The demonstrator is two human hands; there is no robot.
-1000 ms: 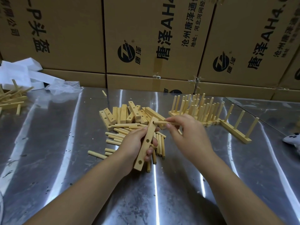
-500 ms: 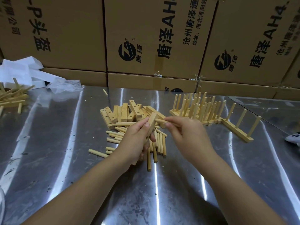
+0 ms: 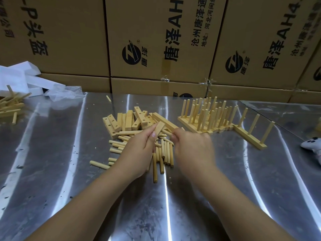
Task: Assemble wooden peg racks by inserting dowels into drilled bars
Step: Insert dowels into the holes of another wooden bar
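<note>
My left hand [image 3: 139, 150] grips a drilled wooden bar [image 3: 159, 127] held nearly on end, so only its top shows above my fingers. My right hand [image 3: 192, 148] pinches a dowel [image 3: 167, 132] whose far end meets the bar near its top. Under my hands lie several loose dowels [image 3: 165, 153] on the metal table [image 3: 191, 197]. A heap of drilled bars [image 3: 128, 120] lies just behind them. Finished peg racks [image 3: 208, 117] stand in a row at the right, and one more rack [image 3: 250, 136] stands apart at an angle.
Cardboard boxes [image 3: 156, 40] form a wall along the table's back edge. White foam pieces [image 3: 19, 79] and crumpled plastic [image 3: 64, 93] lie at the back left, beside another pile of wooden parts [image 3: 10, 106]. A white object [image 3: 312, 146] rests at the right edge.
My left hand has turned the bar from lying slanted with its holes showing to standing nearly on end. My right hand has followed with the dowel, staying at the bar's top.
</note>
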